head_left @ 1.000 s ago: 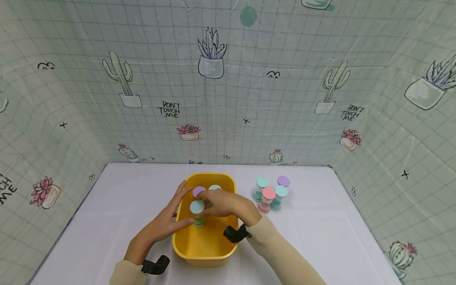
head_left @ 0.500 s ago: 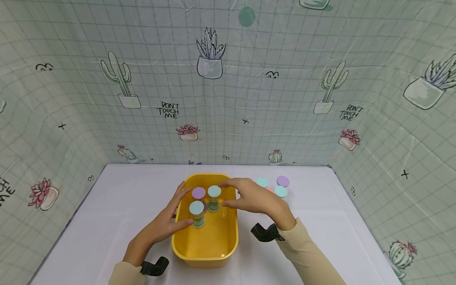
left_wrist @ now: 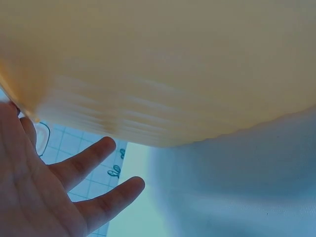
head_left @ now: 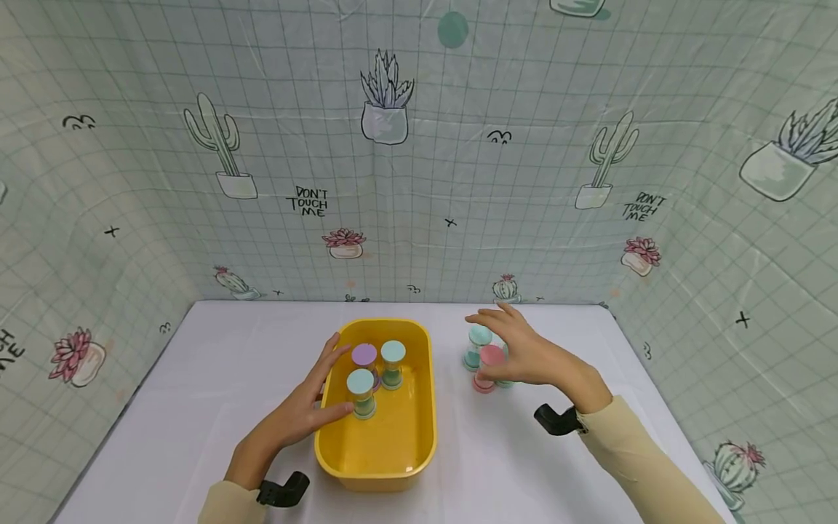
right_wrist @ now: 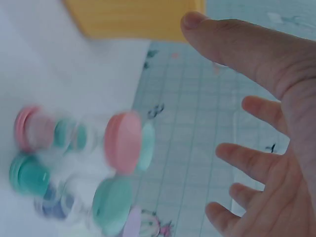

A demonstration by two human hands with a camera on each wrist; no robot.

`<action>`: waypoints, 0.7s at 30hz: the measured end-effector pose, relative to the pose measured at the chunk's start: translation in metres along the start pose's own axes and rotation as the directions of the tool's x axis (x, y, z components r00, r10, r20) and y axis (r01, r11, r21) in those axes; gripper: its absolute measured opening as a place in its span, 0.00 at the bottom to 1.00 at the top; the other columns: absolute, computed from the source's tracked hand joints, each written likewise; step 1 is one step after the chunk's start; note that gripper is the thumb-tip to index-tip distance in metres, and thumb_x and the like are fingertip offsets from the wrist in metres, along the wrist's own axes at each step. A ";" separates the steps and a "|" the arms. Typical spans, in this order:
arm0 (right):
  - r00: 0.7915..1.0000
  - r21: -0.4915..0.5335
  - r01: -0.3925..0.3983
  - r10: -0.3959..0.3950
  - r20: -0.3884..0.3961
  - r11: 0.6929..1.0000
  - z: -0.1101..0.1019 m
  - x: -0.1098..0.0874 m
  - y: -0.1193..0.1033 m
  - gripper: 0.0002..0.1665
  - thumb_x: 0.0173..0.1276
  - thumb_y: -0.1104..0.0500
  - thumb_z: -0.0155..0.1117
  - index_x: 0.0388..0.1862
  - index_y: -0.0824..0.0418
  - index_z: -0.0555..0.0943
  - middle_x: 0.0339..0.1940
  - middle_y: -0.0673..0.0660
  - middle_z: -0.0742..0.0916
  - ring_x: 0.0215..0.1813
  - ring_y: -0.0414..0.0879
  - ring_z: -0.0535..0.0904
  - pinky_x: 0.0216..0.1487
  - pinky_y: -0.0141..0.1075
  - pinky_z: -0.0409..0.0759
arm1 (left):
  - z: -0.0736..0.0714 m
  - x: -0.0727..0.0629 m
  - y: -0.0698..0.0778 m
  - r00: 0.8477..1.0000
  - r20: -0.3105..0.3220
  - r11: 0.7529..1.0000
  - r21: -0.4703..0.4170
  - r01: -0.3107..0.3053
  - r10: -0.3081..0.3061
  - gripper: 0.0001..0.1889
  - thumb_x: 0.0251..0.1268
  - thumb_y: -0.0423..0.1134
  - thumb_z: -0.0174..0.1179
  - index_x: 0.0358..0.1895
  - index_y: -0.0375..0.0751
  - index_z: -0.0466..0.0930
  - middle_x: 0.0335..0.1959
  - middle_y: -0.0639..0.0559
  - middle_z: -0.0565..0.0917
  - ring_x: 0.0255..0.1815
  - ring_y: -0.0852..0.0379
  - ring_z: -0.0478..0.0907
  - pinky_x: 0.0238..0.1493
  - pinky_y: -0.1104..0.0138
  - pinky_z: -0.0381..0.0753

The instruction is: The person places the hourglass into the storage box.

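Observation:
A yellow bin [head_left: 382, 447] holds a purple-capped sand timer [head_left: 364, 354] and two light-blue-capped sand timers, one at the back [head_left: 393, 351] and one in front [head_left: 361, 383], all upright. My left hand [head_left: 303, 402] lies along the bin's left rim, thumb tip inside beside the front timer; its fingers spread by the outer wall in the left wrist view. Over the sand timers on the table hovers my right hand [head_left: 535, 355], fingers and thumb apart with nothing between them. Below it stand a pink sand timer [right_wrist: 122, 142] and a teal one [right_wrist: 112, 204]; it partly hides this group in the head view.
Another teal sand timer [head_left: 480, 335] stands at the group's back left. A purple cap [right_wrist: 132, 223] shows behind the teal timer in the right wrist view. A patterned cloth [head_left: 419, 182] rises behind the white table [head_left: 242, 349] and along both sides.
My right hand has left the bin and moved right, over the sand timers on the table. The left hand stays at the bin's left rim.

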State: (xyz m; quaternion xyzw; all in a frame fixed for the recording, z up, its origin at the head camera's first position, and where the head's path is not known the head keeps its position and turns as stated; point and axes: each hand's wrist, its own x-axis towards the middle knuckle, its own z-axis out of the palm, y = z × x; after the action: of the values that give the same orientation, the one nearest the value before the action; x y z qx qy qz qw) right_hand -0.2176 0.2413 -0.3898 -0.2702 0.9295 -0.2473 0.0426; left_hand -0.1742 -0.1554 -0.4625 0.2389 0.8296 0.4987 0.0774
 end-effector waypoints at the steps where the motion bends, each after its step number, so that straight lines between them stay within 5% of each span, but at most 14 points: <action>1: 1.000 -0.019 -0.009 0.009 0.003 1.000 -0.001 -0.002 0.005 0.48 0.58 0.52 0.80 0.76 0.57 0.70 0.79 0.67 0.69 0.83 0.75 0.45 0.72 0.76 0.54 | 0.000 0.000 0.000 1.000 0.001 1.000 0.000 0.000 0.000 0.46 0.66 0.48 0.65 0.83 0.45 0.51 0.86 0.41 0.33 0.82 0.24 0.45 0.59 0.28 0.72; 13: 0.996 -0.167 -0.092 0.090 -0.017 0.982 -0.020 -0.029 0.058 0.66 0.45 0.40 0.86 0.79 0.59 0.63 0.77 0.74 0.68 0.79 0.80 0.49 0.69 0.80 0.54 | 0.001 0.000 -0.002 1.000 -0.008 1.000 0.011 0.009 -0.009 0.47 0.64 0.47 0.66 0.83 0.46 0.50 0.87 0.41 0.34 0.82 0.24 0.47 0.59 0.31 0.74; 21: 0.987 0.023 -0.157 0.157 -0.021 0.987 -0.024 -0.030 0.086 0.70 0.49 0.37 0.84 0.82 0.62 0.57 0.80 0.70 0.66 0.80 0.74 0.55 0.73 0.73 0.58 | 0.002 0.001 -0.004 1.000 -0.015 1.000 0.018 0.017 -0.016 0.48 0.63 0.47 0.66 0.83 0.47 0.50 0.87 0.42 0.34 0.82 0.25 0.47 0.60 0.30 0.74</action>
State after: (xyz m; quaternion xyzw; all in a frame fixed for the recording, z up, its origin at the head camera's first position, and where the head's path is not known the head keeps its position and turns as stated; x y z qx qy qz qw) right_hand -0.2387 0.3305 -0.4115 -0.1930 0.9456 -0.2563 0.0544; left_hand -0.1756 -0.1545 -0.4667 0.2290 0.8365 0.4924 0.0734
